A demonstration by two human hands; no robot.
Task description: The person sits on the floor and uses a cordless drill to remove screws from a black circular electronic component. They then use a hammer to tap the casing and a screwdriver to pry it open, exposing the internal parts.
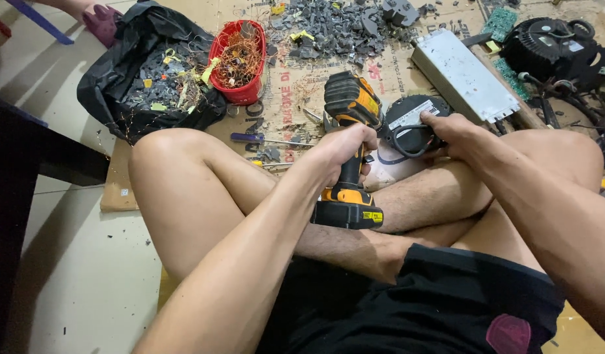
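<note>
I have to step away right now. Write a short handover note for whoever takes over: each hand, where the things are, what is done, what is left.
Left hand: gripping the handle of the yellow-and-black cordless drill, nose aimed at the round black part.
Right hand: steadying the round black part above the crossed legs.
Around: grey metal box, red basket of copper wire, black bag of scraps, purple-handled screwdriver on the cardboard.
Done: a heap of broken grey pieces lies ahead.
Left: the round part looks still closed.

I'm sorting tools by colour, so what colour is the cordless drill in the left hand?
Yellow and black cordless drill, seen best in the head view.
</note>
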